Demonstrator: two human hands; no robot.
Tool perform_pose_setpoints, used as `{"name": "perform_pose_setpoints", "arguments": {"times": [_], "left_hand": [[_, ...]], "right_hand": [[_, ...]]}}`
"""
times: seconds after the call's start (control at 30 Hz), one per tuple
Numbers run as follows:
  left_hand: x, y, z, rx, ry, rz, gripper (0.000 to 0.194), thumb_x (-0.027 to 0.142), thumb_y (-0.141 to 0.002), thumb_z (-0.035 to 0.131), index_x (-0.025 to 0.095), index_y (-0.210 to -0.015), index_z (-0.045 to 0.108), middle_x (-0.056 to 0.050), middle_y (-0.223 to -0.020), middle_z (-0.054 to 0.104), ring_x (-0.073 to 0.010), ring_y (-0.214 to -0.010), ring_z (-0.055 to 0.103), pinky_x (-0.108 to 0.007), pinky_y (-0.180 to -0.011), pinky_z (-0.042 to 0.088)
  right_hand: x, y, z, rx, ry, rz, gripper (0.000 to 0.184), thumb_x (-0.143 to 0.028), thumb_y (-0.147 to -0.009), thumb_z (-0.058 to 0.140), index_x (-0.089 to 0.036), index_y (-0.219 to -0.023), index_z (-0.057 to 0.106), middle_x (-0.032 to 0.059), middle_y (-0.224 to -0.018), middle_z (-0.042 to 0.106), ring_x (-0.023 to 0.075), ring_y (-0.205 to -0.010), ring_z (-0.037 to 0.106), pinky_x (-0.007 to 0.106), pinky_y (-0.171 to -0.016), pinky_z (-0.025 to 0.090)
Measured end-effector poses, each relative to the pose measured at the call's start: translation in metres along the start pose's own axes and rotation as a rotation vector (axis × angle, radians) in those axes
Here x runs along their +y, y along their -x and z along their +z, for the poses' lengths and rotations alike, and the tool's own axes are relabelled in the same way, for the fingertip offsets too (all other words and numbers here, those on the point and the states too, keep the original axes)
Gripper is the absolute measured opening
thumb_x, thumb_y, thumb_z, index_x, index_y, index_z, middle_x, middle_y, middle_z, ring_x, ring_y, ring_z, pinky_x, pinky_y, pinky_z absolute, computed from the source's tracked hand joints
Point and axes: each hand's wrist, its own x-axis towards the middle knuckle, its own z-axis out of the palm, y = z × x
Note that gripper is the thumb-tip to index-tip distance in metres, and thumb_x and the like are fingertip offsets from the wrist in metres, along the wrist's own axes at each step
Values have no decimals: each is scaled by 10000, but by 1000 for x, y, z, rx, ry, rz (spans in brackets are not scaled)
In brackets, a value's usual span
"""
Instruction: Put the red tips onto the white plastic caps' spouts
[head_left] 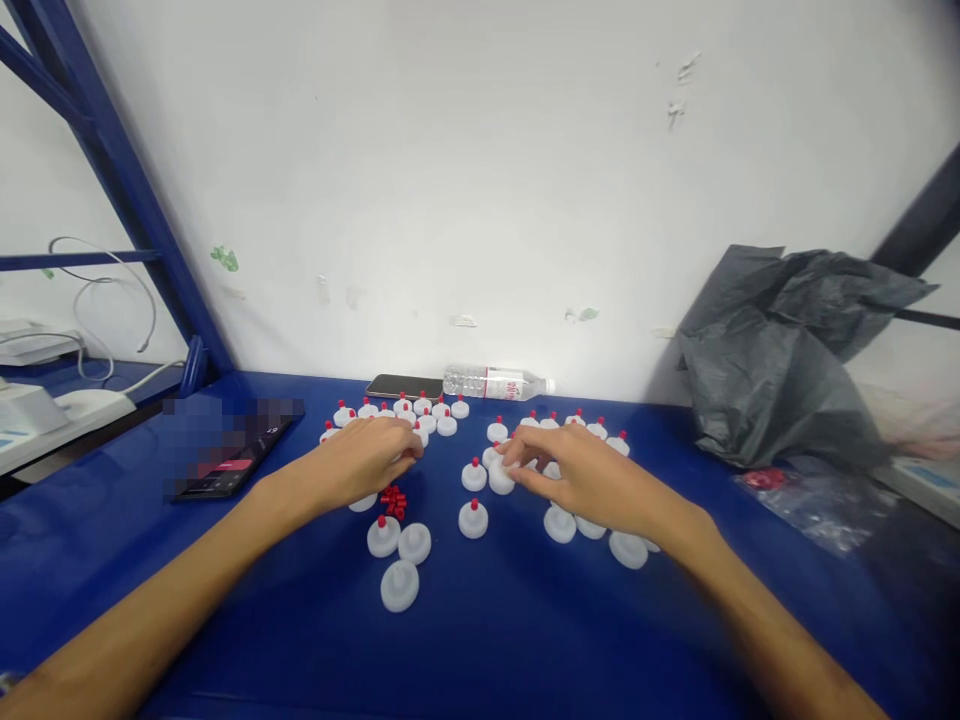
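My left hand (371, 455) hovers over the left group of round white caps, its fingers curled together; what they hold, if anything, is hidden. Several of these caps, such as one white cap with a red tip (447, 422), stand just beyond it. Under that hand lies a small pile of red tips (394, 502). My right hand (562, 468) has its thumb and fingers closed at the edge of a white cap (501, 480). Close by stand red-tipped caps (473, 476). Partly under my right forearm lie white caps with no red tip showing (628, 549).
A clear bottle (499, 383) lies along the wall beside a dark phone (405, 387). At left on the blue table (480, 640) is a tablet-like device (240, 450). A grey plastic bag (780, 350) and a clear bag (810, 510) are at right.
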Motion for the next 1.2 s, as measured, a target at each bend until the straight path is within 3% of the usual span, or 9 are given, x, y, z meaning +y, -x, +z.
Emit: {"name": "perform_pose_setpoints", "arguments": {"times": [0.13, 0.23, 0.33, 0.53, 0.63, 0.8, 0.97, 1.2], "left_hand": [[-7, -4, 10, 236, 64, 196, 325, 138, -1258, 690, 265, -1379, 963, -94, -1246, 923, -283, -1084, 907, -348, -878, 647], [-6, -4, 15, 388, 171, 303, 316, 216, -1321, 641, 263, -1379, 949, -86, -1252, 902, -253, -1061, 889, -345, -937, 698], [3, -3, 20, 514, 319, 352, 290, 264, -1344, 653, 250, -1354, 942, -87, -1261, 916, -231, -1061, 877, -354, -1016, 731], [32, -5, 33, 796, 583, 560, 268, 370, -1342, 742, 255, -1320, 983, -99, -1138, 973, -225, -960, 908, -338, -964, 771], [42, -5, 37, 794, 632, 607, 241, 367, -1333, 760, 273, -1333, 982, -91, -1111, 981, -208, -873, 899, -306, -895, 768], [46, 0, 38, 710, 587, 560, 210, 317, -1307, 775, 308, -1342, 982, -67, -1084, 974, -188, -805, 872, -255, -723, 701], [44, 0, 38, 793, 549, 567, 259, 324, -1339, 718, 268, -1323, 970, -94, -1107, 965, -186, -828, 875, -265, -826, 738], [46, -1, 41, 733, 653, 497, 229, 386, -1292, 794, 296, -1236, 997, -88, -1058, 950, -214, -826, 855, -307, -778, 722]], "right_hand": [[0, -2, 8, 30, 48, -14, 120, -417, -1183, 707, -333, -1164, 790, 51, -1371, 998, 331, -1244, 927, 565, -1199, 701], [4, -3, 16, 80, 95, -71, 134, -372, -1208, 703, -350, -1224, 834, 45, -1480, 969, 322, -1346, 901, 569, -1260, 706], [8, -6, 24, 176, 168, -152, 139, -286, -1196, 767, -374, -1236, 867, 23, -1357, 972, 304, -1314, 900, 533, -1221, 737], [13, -12, 39, 367, 267, -300, 102, -234, -1148, 875, -324, -1190, 898, 50, -1201, 969, 308, -1104, 889, 503, -1029, 789], [14, -12, 45, 408, 287, -348, 107, -219, -1137, 875, -303, -1195, 906, 56, -1189, 966, 297, -1070, 897, 466, -979, 792], [13, -13, 54, 450, 293, -426, 106, -194, -1119, 873, -284, -1170, 896, 57, -1129, 955, 289, -1031, 905, 431, -964, 783], [12, -13, 54, 468, 313, -392, 115, -179, -1126, 856, -279, -1174, 888, 54, -1149, 962, 287, -1054, 901, 447, -1004, 779], [13, -12, 53, 487, 302, -423, 110, -225, -1161, 839, -305, -1203, 902, 56, -1188, 992, 297, -1080, 943, 468, -1048, 799]]}}
